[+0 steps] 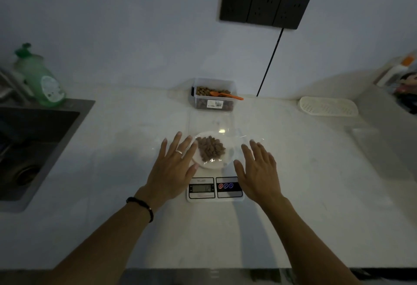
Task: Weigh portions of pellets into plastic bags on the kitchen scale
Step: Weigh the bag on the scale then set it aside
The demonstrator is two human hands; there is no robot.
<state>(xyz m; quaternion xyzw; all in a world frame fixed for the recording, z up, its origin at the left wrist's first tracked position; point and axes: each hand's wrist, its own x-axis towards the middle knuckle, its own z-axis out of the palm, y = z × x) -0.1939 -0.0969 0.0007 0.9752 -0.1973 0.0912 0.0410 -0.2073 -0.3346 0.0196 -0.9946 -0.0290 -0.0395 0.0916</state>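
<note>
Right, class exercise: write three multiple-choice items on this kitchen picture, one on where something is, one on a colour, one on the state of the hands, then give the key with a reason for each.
1. Where does the pile of pellets lie?
A. in the sink
B. on the round platform of the scale
C. on the white perforated tray

2. What colour is the scoop in the clear storage box?
A. orange
B. blue
C. black

3. How are the two hands?
A. both gripping the scoop
B. one fist clenched on the counter
C. both open, fingers spread, either side of the pellets

Key: B, the brown heap sits on the scale's platform above its display. A, the scoop's handle sticking over the box rim is orange. C, the left hand and right hand show straight fingers and hold nothing.
</note>
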